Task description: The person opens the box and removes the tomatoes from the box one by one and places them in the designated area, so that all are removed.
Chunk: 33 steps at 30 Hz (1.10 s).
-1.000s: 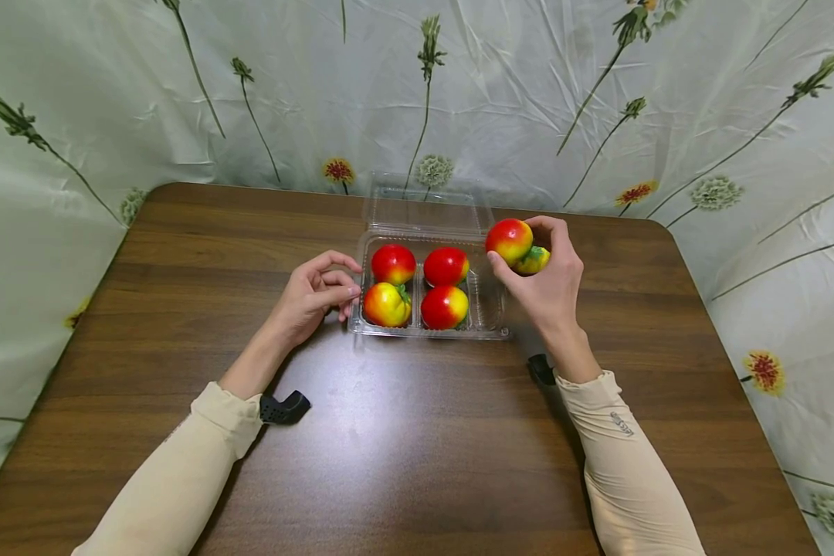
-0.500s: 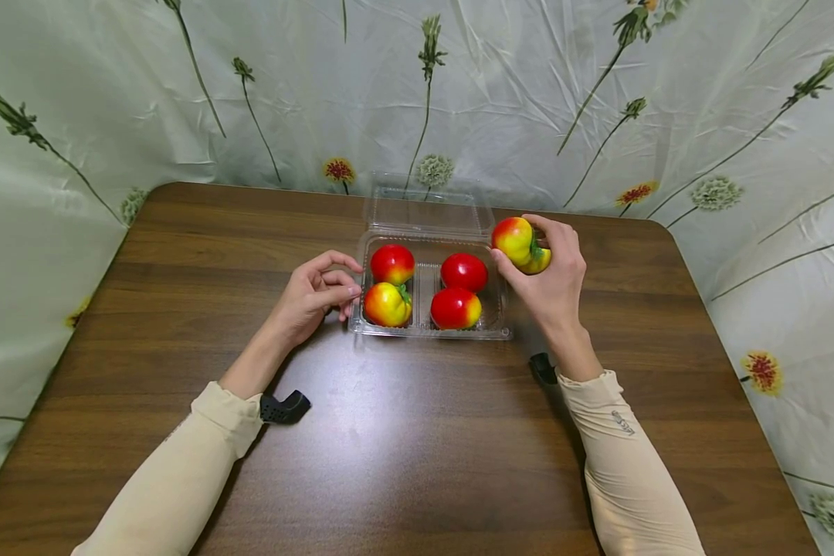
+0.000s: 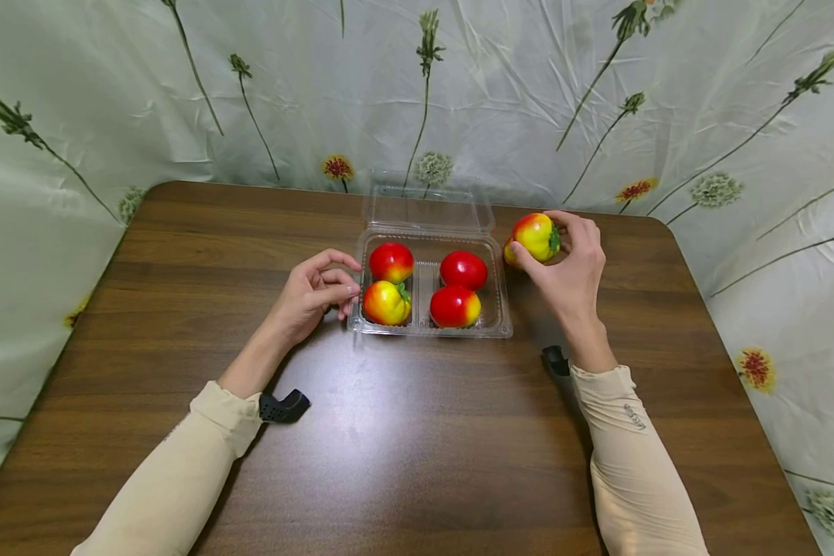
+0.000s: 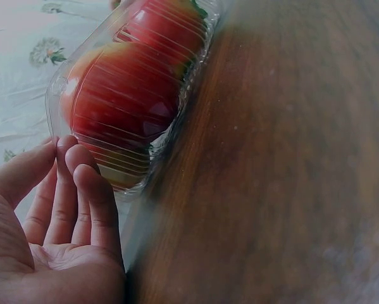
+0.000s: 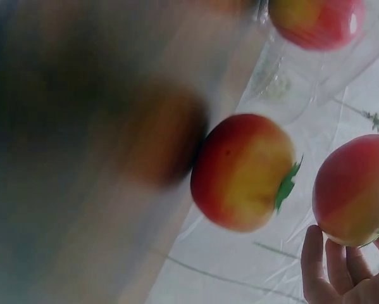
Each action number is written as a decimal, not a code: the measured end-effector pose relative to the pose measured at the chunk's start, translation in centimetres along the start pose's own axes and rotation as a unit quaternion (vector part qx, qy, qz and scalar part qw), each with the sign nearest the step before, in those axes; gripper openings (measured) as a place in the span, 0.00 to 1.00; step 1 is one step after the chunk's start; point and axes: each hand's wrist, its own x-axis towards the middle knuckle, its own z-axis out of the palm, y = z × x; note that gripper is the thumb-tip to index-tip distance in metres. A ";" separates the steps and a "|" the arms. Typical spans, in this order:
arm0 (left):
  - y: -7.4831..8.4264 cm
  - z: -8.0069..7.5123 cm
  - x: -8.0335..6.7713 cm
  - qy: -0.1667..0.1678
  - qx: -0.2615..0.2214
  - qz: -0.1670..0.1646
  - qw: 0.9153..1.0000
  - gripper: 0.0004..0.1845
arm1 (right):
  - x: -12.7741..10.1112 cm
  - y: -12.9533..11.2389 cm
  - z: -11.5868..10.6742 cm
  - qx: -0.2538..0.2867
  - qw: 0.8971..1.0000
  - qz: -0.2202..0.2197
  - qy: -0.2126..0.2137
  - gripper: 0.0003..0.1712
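Observation:
A clear plastic clamshell box (image 3: 424,279) stands in the middle of the table. Inside it, glossy red-yellow fruits with green calyxes form a left pair, such as the yellower fruit (image 3: 387,303), and a right pair, such as the redder fruit (image 3: 463,270). My left hand (image 3: 311,289) pinches the box's left rim between thumb and fingertips, as the left wrist view shows. My right hand (image 3: 571,262) holds a red-yellow fruit (image 3: 537,235) right of the box. Close by, another fruit (image 5: 243,171) sits on the table, mostly hidden in the head view.
The box's transparent lid (image 3: 427,202) stands open at the back, near the table's far edge. Behind it hangs a pale floral cloth (image 3: 500,93). The brown wooden table (image 3: 389,448) extends toward me. Black wrist mounts (image 3: 285,407) show at both cuffs.
The right pair of fruits shifted rightward inside the box. My right hand has moved right, away from the box, and the fruit in it has turned. My left hand stayed at the rim.

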 end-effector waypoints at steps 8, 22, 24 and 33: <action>-0.1 0.0 0.0 0.001 0.000 -0.002 1.000 0.14 | 0.7 1.7 -1.1 -0.027 0.999 0.025 0.008 0.31; 0.0 -0.1 0.0 0.010 0.006 -0.004 1.000 0.14 | 1.5 4.1 -2.2 -0.059 0.997 0.052 0.013 0.31; 0.0 0.0 0.0 0.010 0.006 -0.005 1.000 0.14 | 1.6 4.4 -2.3 -0.064 0.996 0.057 0.009 0.32; -0.1 0.0 0.1 0.003 0.001 -0.002 1.000 0.14 | 1.8 5.7 -3.4 -0.097 0.990 0.091 -0.038 0.34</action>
